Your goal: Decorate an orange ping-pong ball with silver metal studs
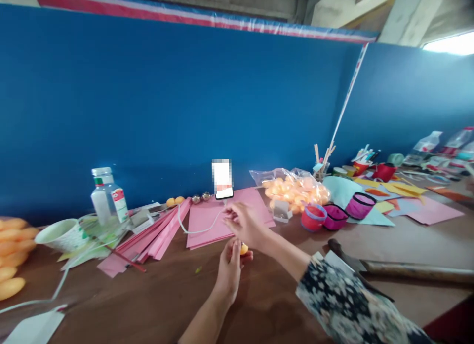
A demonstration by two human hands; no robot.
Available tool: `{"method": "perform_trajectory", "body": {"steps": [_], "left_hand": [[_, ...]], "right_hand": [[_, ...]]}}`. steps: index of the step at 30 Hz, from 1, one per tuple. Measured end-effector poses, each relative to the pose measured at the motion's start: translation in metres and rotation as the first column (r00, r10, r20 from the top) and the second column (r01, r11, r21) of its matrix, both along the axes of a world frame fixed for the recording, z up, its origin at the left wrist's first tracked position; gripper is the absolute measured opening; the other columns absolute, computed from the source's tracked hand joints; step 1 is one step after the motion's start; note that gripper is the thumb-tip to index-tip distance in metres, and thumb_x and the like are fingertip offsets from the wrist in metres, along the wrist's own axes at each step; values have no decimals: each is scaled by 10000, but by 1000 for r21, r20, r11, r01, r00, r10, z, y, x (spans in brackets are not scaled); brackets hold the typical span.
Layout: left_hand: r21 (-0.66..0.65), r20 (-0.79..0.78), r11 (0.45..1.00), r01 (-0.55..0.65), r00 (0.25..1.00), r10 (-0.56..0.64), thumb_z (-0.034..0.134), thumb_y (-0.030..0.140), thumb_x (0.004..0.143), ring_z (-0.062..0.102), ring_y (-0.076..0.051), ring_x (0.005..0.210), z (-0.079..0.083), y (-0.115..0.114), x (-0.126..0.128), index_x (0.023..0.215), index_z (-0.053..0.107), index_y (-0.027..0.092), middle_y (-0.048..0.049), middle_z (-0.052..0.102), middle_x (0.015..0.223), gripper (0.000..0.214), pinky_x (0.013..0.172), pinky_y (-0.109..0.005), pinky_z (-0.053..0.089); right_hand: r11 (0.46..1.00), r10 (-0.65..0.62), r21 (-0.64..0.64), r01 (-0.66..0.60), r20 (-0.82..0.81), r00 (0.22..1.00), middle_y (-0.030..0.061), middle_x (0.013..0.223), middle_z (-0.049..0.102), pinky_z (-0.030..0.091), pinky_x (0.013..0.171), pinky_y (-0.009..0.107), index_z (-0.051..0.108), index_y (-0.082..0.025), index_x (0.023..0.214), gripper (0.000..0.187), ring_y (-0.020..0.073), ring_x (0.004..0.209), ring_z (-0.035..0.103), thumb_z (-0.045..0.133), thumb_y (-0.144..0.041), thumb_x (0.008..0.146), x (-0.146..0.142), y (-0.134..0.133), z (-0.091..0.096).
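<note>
Over the table, your left hand holds a ball, nearer than your right hand. Beyond lies paper, a phone at its far edge, with a bottle left and a bag right.

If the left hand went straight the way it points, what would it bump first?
Probably the right hand, just ahead; if the left hand passed underneath, then the pink paper. Depth is hard to tell.
</note>
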State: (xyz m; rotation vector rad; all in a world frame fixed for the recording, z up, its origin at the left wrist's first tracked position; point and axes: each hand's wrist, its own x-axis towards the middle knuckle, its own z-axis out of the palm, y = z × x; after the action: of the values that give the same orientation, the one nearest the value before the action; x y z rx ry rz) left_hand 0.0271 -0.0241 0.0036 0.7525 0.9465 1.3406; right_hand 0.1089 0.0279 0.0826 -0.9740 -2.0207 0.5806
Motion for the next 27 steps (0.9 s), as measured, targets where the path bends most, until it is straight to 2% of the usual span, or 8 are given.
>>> {"method": "perform_trajectory", "body": {"steps": [1,3,6,8,11,14,19,27], "left_hand": [[-16,8,1000,-6,1000,6,568,432,690,607,-140,642,-1,-1,0,840,561,150,-20,598,723,320,635,-270,472],[-31,11,999,10,1000,-10,546,452,701,608,-138,645,-3,-2,0,908,560,167,-33,616,771,353,639,-269,466],[-42,21,999,34,999,-33,555,463,688,611,-164,722,-5,-4,-1,948,573,179,-64,646,822,385,672,-281,453],[-40,82,999,31,996,-27,607,437,645,603,-184,788,-3,-5,-1,932,591,181,-79,654,873,385,713,-296,442],[-106,179,994,12,984,7,687,395,540,584,-228,865,2,-5,1,865,614,163,-97,656,910,406,763,-325,430],[-241,246,970,9,968,52,660,424,536,570,-245,912,6,-4,1,858,611,163,-99,650,932,417,790,-344,423],[-354,265,935,-20,957,121,641,415,539,560,-247,938,6,-2,0,849,612,180,-90,647,929,389,818,-357,414],[-325,320,946,4,941,106,654,402,513,564,-254,929,7,-1,2,811,614,165,-109,646,933,384,821,-368,412]], "right_hand": [[998,21,50,-27,112,994,72,978,539,429,716,265,501,-186,1002,221,134,774,547,469,-301,816,-15,14,8],[992,-31,123,-13,351,936,91,997,522,421,737,299,475,-175,1049,275,166,815,542,487,-303,806,-49,43,15],[988,-131,149,42,656,743,92,977,510,429,711,318,472,-168,1027,226,197,835,540,468,-224,808,-94,79,8],[984,-167,161,74,701,693,110,989,500,428,723,336,472,-152,1014,215,211,871,528,439,-133,802,-113,96,-1],[981,-191,160,109,715,672,147,1023,483,428,725,360,465,-132,1029,233,228,926,501,354,-89,829,-129,111,-11],[982,-188,146,118,732,655,148,1042,479,428,720,367,453,-147,1067,267,226,940,486,298,-101,854,-134,121,-17],[987,-163,120,110,757,633,144,1040,487,420,711,360,439,-182,1126,299,230,958,461,285,-149,872,-135,128,-21],[991,-132,115,69,763,633,144,1044,482,398,701,327,479,-187,1104,278,224,919,467,329,-213,871,-134,129,-19]]}}
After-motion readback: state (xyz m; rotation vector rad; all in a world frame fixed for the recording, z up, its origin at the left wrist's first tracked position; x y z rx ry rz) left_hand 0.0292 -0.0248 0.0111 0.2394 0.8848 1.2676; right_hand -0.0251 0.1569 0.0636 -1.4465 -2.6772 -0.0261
